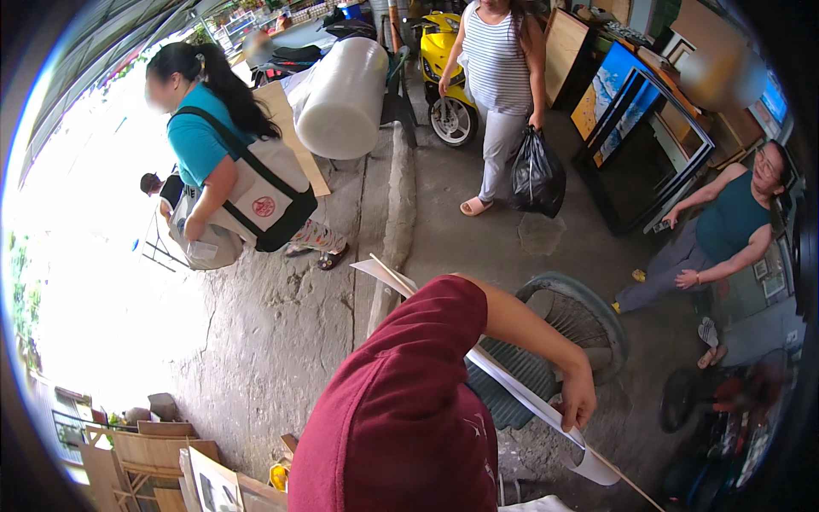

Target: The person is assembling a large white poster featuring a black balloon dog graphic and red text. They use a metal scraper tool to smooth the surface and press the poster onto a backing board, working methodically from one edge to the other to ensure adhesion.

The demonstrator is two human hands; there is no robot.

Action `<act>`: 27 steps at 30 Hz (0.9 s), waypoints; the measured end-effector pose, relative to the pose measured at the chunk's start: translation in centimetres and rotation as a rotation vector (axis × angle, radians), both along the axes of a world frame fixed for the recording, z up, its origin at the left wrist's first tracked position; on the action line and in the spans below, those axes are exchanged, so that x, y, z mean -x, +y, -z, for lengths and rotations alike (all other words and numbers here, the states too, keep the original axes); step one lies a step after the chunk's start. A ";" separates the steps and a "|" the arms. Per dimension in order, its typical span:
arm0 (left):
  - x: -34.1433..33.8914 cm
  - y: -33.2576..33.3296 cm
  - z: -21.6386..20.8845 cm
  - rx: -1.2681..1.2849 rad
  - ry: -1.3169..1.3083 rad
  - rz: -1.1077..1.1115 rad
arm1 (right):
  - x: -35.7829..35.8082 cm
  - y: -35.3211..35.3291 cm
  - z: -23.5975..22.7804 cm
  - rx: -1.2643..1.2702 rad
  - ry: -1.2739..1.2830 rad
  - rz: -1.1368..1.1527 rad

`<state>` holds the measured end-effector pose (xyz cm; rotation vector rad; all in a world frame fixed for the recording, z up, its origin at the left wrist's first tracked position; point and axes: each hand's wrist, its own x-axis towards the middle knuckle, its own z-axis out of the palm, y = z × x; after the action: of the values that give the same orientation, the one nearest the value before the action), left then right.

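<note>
My left arm, in a maroon sleeve, reaches out with the elbow bent. Its hand [578, 394] pinches a long strip of white sheet material [522, 391], thumb and fingers closed near its lower right end. The strip runs slantwise and curls at both ends. Along it lies a thin wooden stick [633, 484], poking out past the strip at the lower right; whether my fingers also grip the stick I cannot tell. Beneath the hand and strip stands a dark green plastic chair [512, 401]. My right hand is out of view.
One person [209, 162] with a tote stands left; another [499, 68] carries a black plastic bag [537, 175]. A third person [725, 226] is at right, by dark frames [606, 209]. A bubble-wrap roll [343, 98] and yellow motorbike [439, 47] stand behind; wooden panels [153, 452] lean lower left.
</note>
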<state>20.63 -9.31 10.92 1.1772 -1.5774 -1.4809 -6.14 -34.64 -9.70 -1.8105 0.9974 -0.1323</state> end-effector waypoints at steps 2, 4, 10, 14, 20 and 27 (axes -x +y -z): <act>-0.2 0.0 -0.4 0.017 -0.039 -0.004 | 0.3 -0.3 0.1 -0.031 0.004 0.017; -0.2 -0.1 -0.5 0.048 -0.074 -0.016 | 2.1 -1.1 0.1 -0.066 0.013 0.079; -0.6 1.0 -0.5 0.054 0.007 -0.048 | 11.1 -2.0 -0.8 -0.210 -0.021 0.409; -1.0 0.4 -0.6 0.107 -0.032 -0.048 | 19.6 -0.4 -3.3 -0.342 -0.138 0.723; -0.6 1.8 -2.4 -0.098 0.130 -0.032 | 14.5 9.1 -13.5 -0.110 -0.332 0.362; 0.5 1.5 0.2 -0.160 0.292 -0.056 | 2.9 18.3 -25.7 0.465 0.049 -0.315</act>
<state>20.10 -7.78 10.71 1.0271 -1.2403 -1.6808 -9.01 -16.38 16.01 -2.3832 0.7396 -0.1334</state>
